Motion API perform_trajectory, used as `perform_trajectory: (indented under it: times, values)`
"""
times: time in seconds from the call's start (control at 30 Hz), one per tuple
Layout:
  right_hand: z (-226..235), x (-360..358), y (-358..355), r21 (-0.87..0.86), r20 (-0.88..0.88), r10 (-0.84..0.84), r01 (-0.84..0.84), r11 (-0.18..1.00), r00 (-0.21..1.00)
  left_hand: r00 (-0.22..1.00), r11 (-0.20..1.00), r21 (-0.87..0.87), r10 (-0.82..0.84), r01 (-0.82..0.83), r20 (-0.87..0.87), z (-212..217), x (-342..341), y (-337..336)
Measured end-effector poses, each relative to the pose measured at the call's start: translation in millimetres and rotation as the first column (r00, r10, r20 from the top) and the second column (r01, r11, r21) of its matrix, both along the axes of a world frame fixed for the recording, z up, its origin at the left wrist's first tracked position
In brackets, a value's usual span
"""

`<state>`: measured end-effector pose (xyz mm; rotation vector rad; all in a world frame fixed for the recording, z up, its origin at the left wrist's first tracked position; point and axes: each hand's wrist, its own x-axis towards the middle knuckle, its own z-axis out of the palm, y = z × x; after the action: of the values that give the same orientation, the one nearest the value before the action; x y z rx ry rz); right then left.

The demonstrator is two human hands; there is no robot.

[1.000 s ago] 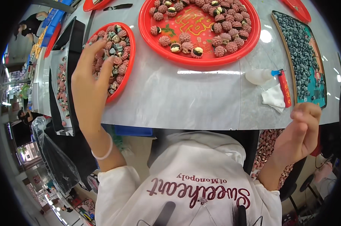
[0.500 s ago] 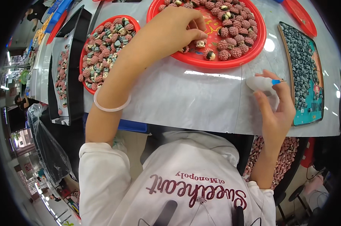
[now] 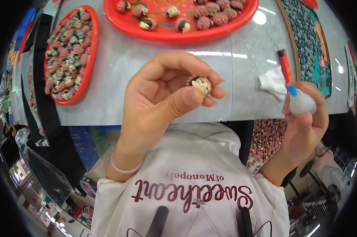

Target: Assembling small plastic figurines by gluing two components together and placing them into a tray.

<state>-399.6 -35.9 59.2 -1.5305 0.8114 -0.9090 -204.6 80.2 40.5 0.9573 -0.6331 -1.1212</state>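
Left fingers (image 3: 186, 62) pinch a likely light, stiff figurine (image 3: 202, 85), best held by its sides; right fingers (image 3: 319, 94) curl round a probably squeezable bottle (image 3: 303, 104).

Bright, fairly even indoor light leaves a round white glare and thin streaks on the glossy gray tabletop (image 3: 241, 87), small ceiling lights (image 3: 60, 224) gleam at lower left, and the fisheye lens warps the softly blurred surroundings inside a dark rim.
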Motion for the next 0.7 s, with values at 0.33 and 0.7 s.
perform_trajectory:
  times: [0.33,0.7]
  values:
    - [10.4,-2.1,-3.6,-0.138,-0.019,0.187,-0.188,0.972,0.982,0.927,0.984,0.008,-0.164,0.177,-0.337,-7.7,-14.3,9.1]
    - [8.2,-2.9,1.9,-0.145,-0.103,0.171,-0.185,0.972,0.98,0.995,0.998,0.024,-0.057,0.06,-0.082,-6.0,-25.5,11.9]
